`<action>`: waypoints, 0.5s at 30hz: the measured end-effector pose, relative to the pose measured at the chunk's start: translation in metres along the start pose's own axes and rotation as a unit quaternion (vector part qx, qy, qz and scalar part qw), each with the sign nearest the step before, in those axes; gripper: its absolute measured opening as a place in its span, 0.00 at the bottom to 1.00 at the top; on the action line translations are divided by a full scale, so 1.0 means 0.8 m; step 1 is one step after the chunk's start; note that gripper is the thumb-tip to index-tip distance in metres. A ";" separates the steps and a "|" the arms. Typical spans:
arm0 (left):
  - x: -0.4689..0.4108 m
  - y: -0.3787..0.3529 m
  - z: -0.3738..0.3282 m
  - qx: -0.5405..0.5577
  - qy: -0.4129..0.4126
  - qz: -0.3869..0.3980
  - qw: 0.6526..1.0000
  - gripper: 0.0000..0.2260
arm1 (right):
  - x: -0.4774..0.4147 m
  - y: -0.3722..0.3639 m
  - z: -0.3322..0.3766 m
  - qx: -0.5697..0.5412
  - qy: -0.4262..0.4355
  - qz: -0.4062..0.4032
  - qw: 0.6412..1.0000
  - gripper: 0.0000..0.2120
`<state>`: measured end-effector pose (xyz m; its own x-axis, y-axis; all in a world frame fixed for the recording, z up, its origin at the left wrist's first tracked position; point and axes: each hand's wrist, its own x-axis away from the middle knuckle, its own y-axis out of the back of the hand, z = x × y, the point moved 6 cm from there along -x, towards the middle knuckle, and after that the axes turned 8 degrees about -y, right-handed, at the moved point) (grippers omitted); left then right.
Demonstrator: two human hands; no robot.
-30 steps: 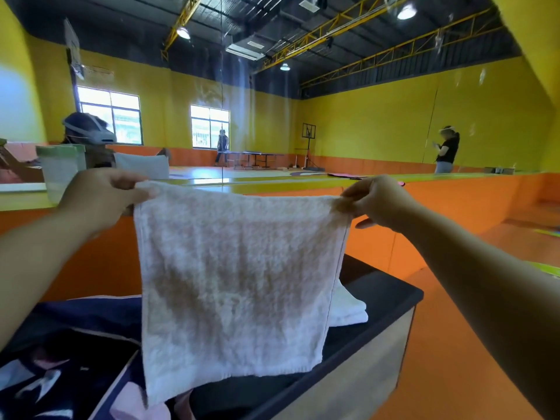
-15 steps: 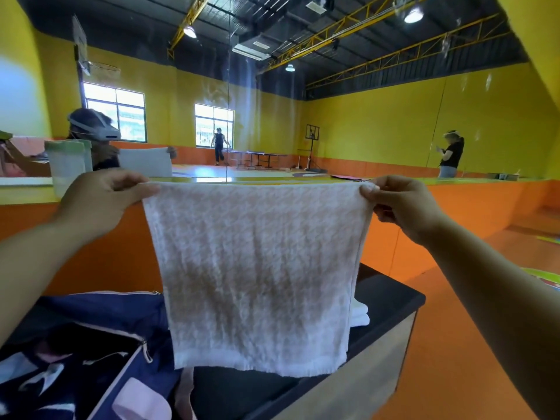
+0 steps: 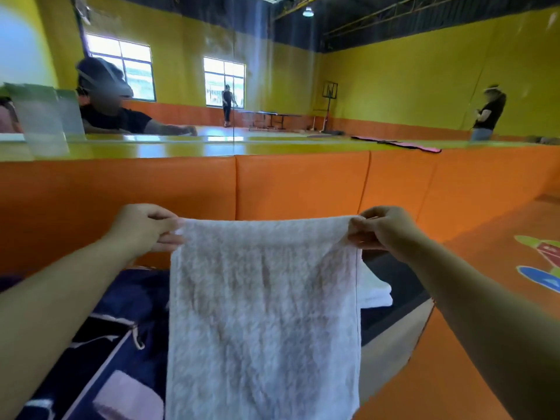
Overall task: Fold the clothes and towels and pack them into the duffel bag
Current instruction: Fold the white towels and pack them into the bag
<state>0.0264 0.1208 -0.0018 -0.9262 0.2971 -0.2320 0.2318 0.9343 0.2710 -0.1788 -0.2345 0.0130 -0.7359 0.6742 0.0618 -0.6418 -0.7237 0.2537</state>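
Observation:
A white terry towel hangs flat in front of me, held up by its two top corners. My left hand pinches the top left corner and my right hand pinches the top right corner. Below and to the left lies the open navy duffel bag with white piping, with a pale pink folded piece inside it. A stack of folded white towels sits on the black table, mostly hidden behind the hanging towel.
An orange padded wall stands just beyond the table, with a mirror above it. The table's right edge drops to an orange floor. People stand far off in the hall.
The view has tilted down, so the hands and towel sit lower in the frame. The towel now hangs longer and reaches the bottom edge. Both hands keep their corners.

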 end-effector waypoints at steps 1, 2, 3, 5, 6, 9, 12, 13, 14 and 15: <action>-0.007 -0.007 0.017 -0.007 0.017 -0.003 1.000 0.02 | -0.016 -0.009 -0.013 0.003 -0.010 0.002 1.000 0.09; -0.014 -0.015 0.033 -0.014 0.029 -0.007 0.999 0.03 | -0.032 -0.019 -0.025 0.006 -0.018 0.003 1.000 0.08; -0.020 -0.023 0.046 -0.016 0.035 -0.011 0.999 0.04 | -0.047 -0.029 -0.035 0.010 -0.024 0.002 1.000 0.07; -0.034 -0.037 0.069 -0.017 0.045 -0.025 0.999 0.06 | -0.078 -0.046 -0.052 0.020 -0.021 -0.006 1.000 0.04; -0.043 -0.043 0.079 -0.018 0.049 -0.034 0.998 0.06 | -0.092 -0.053 -0.058 0.022 -0.014 -0.011 1.000 0.03; -0.070 -0.059 0.102 -0.029 0.054 -0.054 0.997 0.04 | -0.131 -0.070 -0.072 0.023 0.008 -0.026 0.999 0.05; -0.090 -0.073 0.123 -0.044 0.056 -0.065 0.995 0.02 | -0.160 -0.084 -0.089 0.033 0.012 -0.029 0.999 0.05; -0.095 -0.076 0.129 -0.049 0.053 -0.070 0.995 0.02 | -0.166 -0.088 -0.093 0.036 0.015 -0.031 0.999 0.05; -0.100 -0.077 0.134 -0.053 0.047 -0.078 0.994 0.03 | -0.171 -0.090 -0.096 0.038 0.022 -0.037 0.998 0.05; -0.104 -0.076 0.136 -0.055 0.038 -0.086 0.994 0.05 | -0.175 -0.091 -0.097 0.037 0.031 -0.044 0.998 0.06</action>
<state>0.1214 0.0605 -0.1008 -0.9700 0.1151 -0.2143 0.0376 0.9414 0.3352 -0.0461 -0.2875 -0.0890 -0.6910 0.7224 -0.0238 -0.6886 -0.6480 0.3254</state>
